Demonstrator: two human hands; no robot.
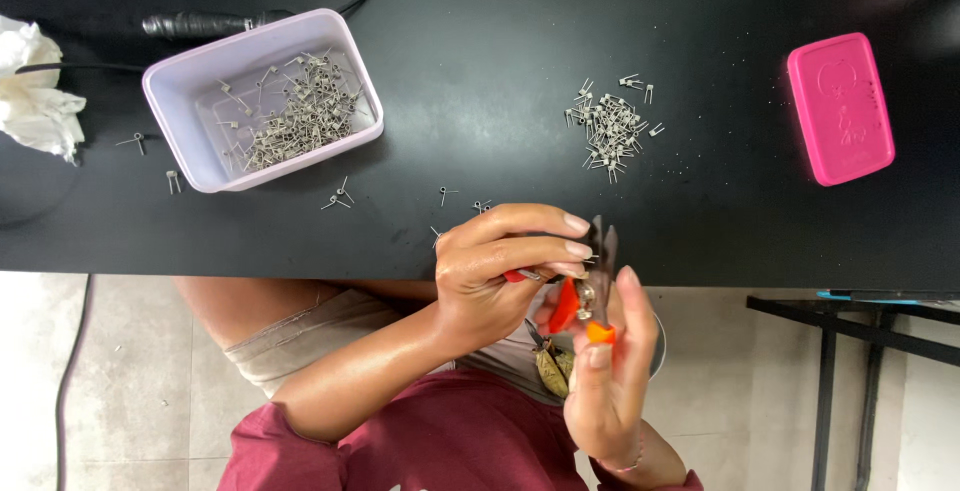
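Head view. Left hand closed around a small wire coil, pinched at the fingertips, just at the table edge. Right hand wrapped around orange-handled pliers, thumb along the handle; metal tips pointing up, meeting the coil beside the left fingertips (how far the tips gape: cannot tell). Pale tub of coils far left on the black top, a loose heap of coils beyond the hands, stray ones between. Pink lid well off to the right; white tissue at the left edge.
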